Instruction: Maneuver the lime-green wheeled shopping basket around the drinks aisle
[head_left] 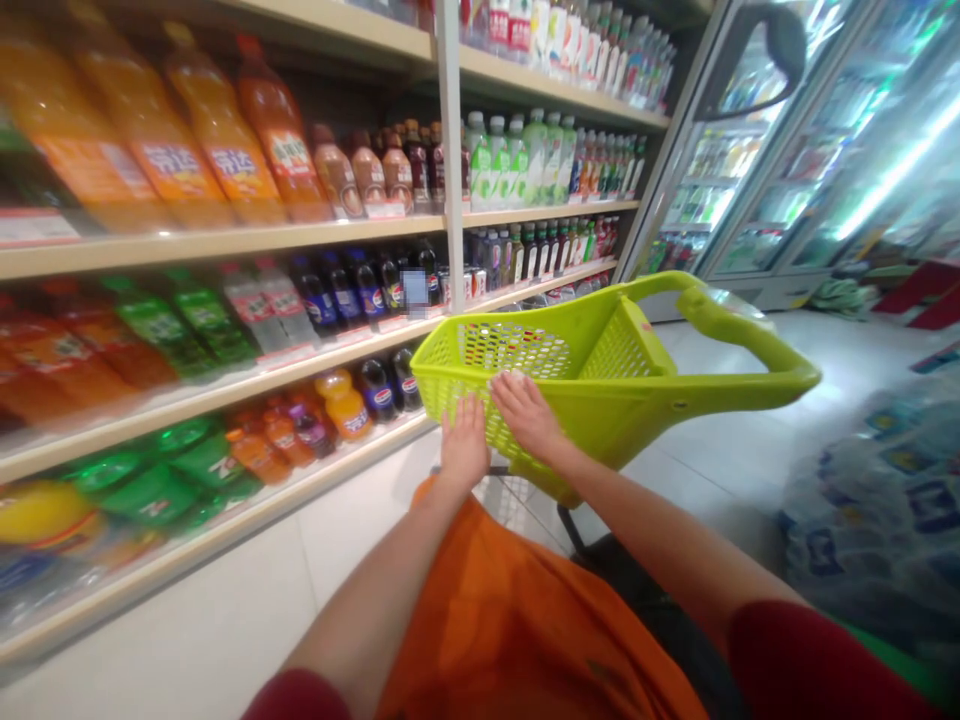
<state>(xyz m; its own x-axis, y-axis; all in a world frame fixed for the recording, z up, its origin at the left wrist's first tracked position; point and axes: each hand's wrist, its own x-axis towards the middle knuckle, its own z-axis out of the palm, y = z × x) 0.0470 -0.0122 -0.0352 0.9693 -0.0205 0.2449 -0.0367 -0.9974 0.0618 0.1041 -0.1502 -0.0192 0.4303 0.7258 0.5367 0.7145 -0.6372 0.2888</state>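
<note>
at the centre of the frame stands a lime-green shopping cart (600,425), its basket end toward the shelving and its handle reaching right. the left hand (466,445) lies against the lower corner of the basket, and the right hand (527,412) rests just beside it with fingertips at the rim. both grips are wide, fingers straight, closed around nothing. shelves (225,237) of drink bottles (229,170) fill the left side, glass-door coolers (765,220) glow at upper right, and plastic-wrapped packs (885,510) sit at lower right.
</note>
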